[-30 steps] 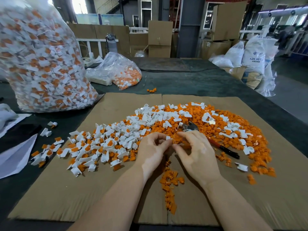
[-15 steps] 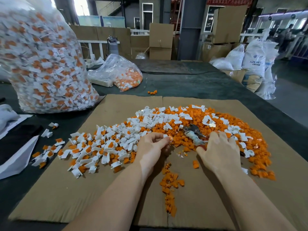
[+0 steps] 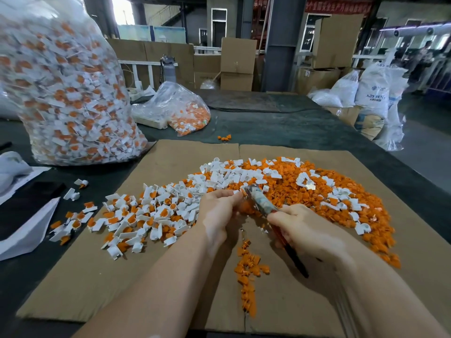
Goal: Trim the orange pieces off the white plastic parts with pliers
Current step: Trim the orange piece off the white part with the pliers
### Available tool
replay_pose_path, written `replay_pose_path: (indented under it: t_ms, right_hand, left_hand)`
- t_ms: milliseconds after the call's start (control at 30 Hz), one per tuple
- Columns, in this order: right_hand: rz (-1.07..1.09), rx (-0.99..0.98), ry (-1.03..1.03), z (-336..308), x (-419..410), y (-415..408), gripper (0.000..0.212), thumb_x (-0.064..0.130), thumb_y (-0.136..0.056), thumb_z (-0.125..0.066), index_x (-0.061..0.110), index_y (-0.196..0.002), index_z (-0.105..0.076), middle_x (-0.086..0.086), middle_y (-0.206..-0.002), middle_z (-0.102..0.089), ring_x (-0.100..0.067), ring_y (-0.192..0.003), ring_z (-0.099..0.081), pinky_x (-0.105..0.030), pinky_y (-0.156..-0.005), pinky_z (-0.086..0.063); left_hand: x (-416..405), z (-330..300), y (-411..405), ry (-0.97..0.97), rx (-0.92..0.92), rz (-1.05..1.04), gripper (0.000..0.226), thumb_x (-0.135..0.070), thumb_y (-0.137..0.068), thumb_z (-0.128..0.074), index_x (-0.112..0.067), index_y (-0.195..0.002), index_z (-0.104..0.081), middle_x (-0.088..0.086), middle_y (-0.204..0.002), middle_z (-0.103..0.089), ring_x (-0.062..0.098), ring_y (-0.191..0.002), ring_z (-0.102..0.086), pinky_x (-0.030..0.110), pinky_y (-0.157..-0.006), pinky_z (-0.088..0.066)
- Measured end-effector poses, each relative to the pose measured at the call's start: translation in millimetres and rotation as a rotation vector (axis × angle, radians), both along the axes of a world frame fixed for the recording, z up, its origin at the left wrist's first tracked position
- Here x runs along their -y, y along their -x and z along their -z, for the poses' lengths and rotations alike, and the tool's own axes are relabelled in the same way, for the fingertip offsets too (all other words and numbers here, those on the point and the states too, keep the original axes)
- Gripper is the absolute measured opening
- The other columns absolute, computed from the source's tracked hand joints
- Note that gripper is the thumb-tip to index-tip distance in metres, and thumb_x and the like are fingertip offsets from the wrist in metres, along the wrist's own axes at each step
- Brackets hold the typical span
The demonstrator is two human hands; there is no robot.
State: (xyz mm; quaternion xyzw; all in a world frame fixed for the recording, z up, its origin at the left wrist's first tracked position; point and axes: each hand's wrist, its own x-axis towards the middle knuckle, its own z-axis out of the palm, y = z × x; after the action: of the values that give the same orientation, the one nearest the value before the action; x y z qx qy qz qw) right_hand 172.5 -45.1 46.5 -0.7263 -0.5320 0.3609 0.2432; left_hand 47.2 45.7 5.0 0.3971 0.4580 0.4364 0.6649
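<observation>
One pliers (image 3: 258, 203) tip — beside left hand (image 3: 219, 211)

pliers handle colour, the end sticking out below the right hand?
Black at the tip, with red nearer the grip, on the pliers held by the right hand. Head view.

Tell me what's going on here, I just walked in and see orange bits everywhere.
A person is trimming plastic parts at a table. The left hand pinches a small part, and the right hand grips pliers, their head up against that part. On the cardboard, untrimmed white-and-orange parts lie to the left, and orange offcuts are heaped to the right. A big bag of more parts stands behind.
</observation>
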Motion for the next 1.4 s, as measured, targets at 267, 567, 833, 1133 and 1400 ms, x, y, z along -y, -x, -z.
replay_pose_path:
  t_ms: [267, 567, 833, 1133, 1400]
  right_hand:
    - [-0.018, -0.069, 0.033, -3, 2, 1, 0.027, 0.029, -0.096, -0.043, 0.016, -0.074, -0.051, 0.008, -0.048, -0.04, -0.006, -0.04, -0.039, -0.023, -0.048, -0.032]
    - [-0.044, 0.203, -0.118, 12, -3, 8, 0.033, 0.045, -0.096, -0.04, 0.02, -0.076, -0.045, 0.001, -0.07, -0.047, -0.012, -0.06, -0.045, -0.023, -0.054, -0.033]
    - [0.004, 0.301, -0.171, 26, -3, 9, 0.031, 0.046, -0.095, -0.042, 0.023, -0.075, -0.043, 0.004, -0.074, -0.046, -0.009, -0.061, -0.044, -0.023, -0.053, -0.031]
    - [0.197, 0.438, -0.345, 45, -2, -10, 0.034, 0.053, -0.083, -0.058, 0.022, -0.098, -0.054, 0.007, -0.089, -0.049, -0.009, -0.081, -0.048, -0.021, -0.061, -0.034]
    - [0.275, 0.982, -0.271, 59, -13, -38, 0.061, 0.068, -0.082, -0.045, 0.019, -0.117, -0.051, -0.002, -0.116, -0.052, -0.018, -0.111, -0.048, -0.03, -0.09, -0.042]
  left_hand:
    - [-3, 3, -3, 0.009, -0.012, -0.042, 0.005, -0.006, -0.088, -0.063, -0.008, -0.084, -0.061, 0.004, -0.068, -0.058, 0.009, -0.058, -0.052, 0.016, -0.045, -0.045]
    - [0, 5, -5, 0.029, -0.02, -0.062, 0.007, -0.006, -0.087, -0.063, -0.007, -0.081, -0.063, 0.006, -0.072, -0.062, 0.011, -0.063, -0.055, 0.016, -0.042, -0.043]
    - [6, 10, -6, 0.06, 0.008, -0.068, 0.007, -0.003, -0.088, -0.061, -0.005, -0.081, -0.062, 0.007, -0.069, -0.061, 0.007, -0.053, -0.054, 0.014, -0.041, -0.044]
    - [4, 14, 3, -0.121, -0.117, -0.036, 0.007, -0.008, -0.091, -0.059, -0.004, -0.09, -0.064, 0.008, -0.066, -0.062, 0.01, -0.052, -0.057, 0.02, -0.05, -0.051]
    - [7, 27, 4, -0.53, -0.609, 0.024, 0.025, -0.021, -0.095, -0.054, -0.018, -0.116, -0.066, -0.002, -0.111, -0.067, 0.013, -0.105, -0.059, 0.023, -0.096, -0.042]
